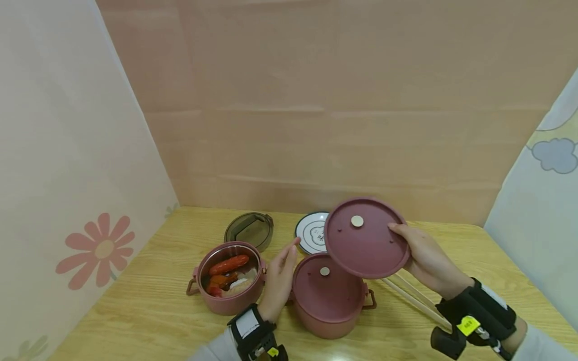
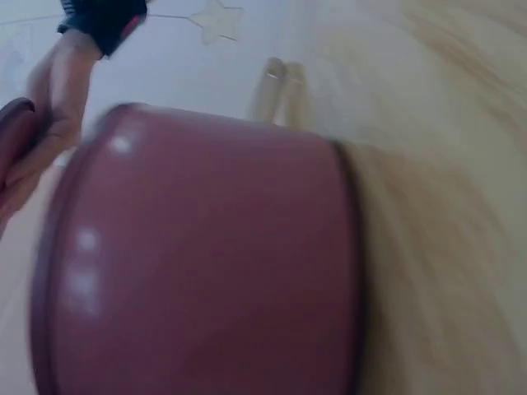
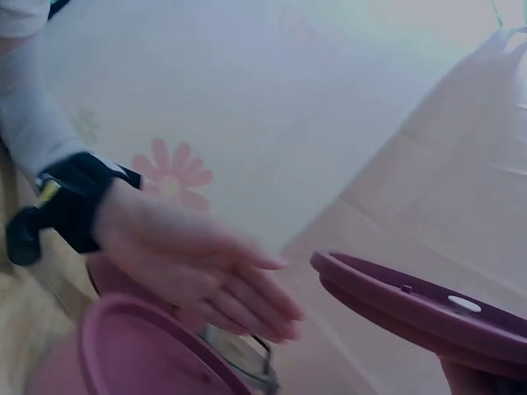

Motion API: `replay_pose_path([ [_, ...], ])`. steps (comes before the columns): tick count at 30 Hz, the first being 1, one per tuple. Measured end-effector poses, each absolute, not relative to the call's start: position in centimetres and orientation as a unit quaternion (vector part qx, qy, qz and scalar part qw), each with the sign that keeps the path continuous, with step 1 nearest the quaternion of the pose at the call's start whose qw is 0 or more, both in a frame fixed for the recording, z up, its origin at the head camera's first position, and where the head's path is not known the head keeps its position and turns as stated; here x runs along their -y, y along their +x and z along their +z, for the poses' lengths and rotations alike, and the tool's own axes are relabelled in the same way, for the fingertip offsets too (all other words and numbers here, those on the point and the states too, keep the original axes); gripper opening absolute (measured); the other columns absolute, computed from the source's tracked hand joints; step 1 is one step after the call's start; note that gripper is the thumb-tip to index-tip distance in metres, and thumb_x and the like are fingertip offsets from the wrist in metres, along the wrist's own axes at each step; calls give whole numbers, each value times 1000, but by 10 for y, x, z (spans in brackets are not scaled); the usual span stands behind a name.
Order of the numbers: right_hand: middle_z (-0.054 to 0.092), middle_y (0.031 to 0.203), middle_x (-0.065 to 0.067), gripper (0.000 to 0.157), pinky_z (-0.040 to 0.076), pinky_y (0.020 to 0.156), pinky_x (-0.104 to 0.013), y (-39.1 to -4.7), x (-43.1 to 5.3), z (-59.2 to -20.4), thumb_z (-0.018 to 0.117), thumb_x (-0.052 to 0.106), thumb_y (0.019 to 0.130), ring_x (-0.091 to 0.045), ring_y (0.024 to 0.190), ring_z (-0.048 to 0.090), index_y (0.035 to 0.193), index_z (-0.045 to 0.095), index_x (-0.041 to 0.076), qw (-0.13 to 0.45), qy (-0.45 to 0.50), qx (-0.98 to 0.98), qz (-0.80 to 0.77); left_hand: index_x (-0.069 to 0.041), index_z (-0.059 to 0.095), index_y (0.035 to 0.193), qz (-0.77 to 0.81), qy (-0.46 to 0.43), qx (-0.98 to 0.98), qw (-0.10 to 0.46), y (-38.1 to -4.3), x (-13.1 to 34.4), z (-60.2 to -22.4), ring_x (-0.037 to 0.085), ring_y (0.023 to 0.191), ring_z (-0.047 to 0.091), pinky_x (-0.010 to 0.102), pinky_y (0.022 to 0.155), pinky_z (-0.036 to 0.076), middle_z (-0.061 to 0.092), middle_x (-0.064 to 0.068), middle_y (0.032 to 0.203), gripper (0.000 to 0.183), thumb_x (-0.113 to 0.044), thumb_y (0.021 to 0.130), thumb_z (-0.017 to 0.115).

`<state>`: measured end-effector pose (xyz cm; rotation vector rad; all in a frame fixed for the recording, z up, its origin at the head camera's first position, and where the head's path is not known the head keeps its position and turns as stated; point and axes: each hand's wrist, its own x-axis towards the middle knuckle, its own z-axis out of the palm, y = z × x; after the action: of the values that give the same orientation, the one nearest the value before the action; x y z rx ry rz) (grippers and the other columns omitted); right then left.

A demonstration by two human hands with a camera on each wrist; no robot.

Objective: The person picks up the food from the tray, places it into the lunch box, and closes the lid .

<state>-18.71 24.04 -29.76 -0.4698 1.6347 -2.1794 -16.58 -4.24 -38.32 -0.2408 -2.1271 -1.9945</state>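
My right hand point(image 1: 429, 260) grips a round mauve pot lid point(image 1: 368, 245) by its edge, thumb on top. The lid is tilted, raised above and right of a mauve pot point(image 1: 322, 323), whose own lid point(image 1: 331, 296) sits on it. Between that pot and an uncovered mauve pot point(image 1: 230, 304), my left hand point(image 1: 281, 281) is held up with nothing in it. The right wrist view shows the left hand's straight fingers point(image 3: 251, 309). A red sausage point(image 1: 229, 264), an orange-brown piece point(image 1: 222, 280) and pale food lie in the uncovered pot. The covered pot's side point(image 2: 214, 263) fills the left wrist view.
Behind the uncovered pot lies a dark translucent lid point(image 1: 257, 233). A white plate with a dark rim point(image 1: 311, 233) is partly hidden by the raised lid. Pale wooden sticks point(image 1: 415, 301) lie under the right forearm. Paper walls point(image 1: 316, 125) close off the table's back and sides.
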Motion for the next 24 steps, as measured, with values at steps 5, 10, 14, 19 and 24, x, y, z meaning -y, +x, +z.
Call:
replay_pose_path([
  [5, 64, 103, -1, 33, 56, 76, -24, -181, -206, -300, 37, 28, 101, -12, 91, 65, 127, 43, 7, 206, -160, -580, -772, -11, 42, 141, -767, -90, 633, 49, -163, 38, -362, 20, 132, 42, 40, 111, 30, 48, 9, 142, 60, -50, 99, 27],
  [10, 64, 101, 0, 37, 55, 78, -23, -178, -180, -306, 39, 30, 100, -11, 92, 64, 126, 45, 5, 221, -147, -580, -771, -8, 45, 138, -845, -81, 528, 21, -159, 32, -347, 20, 124, 49, 34, 105, 39, 53, 9, 134, 62, -51, 98, 26],
  [14, 62, 105, 0, 40, 54, 82, -26, -179, -162, -313, 41, 31, 100, -11, 97, 62, 127, 43, 1, 213, -125, -596, -764, -7, 49, 134, -859, -60, 507, 45, -157, 33, -342, 21, 118, 54, 34, 99, 45, 58, 9, 127, 61, -50, 99, 25],
  [19, 50, 129, -7, 49, 50, 87, -24, -182, -138, -316, 40, 26, 100, -13, 111, 54, 141, 29, 2, 185, -98, -617, -759, -5, 46, 136, -831, -24, 549, 90, -157, 45, -345, 22, 125, 48, 35, 103, 42, 51, 13, 136, 58, -46, 99, 33],
  [24, 32, 150, -7, 46, 49, 91, -27, -191, -108, -315, 32, 14, 102, -22, 130, 41, 147, 24, 15, 120, -110, -638, -752, -5, 48, 133, -807, 16, 575, 132, -160, 63, -345, 20, 123, 49, 33, 103, 41, 52, 12, 132, 54, -44, 98, 36],
])
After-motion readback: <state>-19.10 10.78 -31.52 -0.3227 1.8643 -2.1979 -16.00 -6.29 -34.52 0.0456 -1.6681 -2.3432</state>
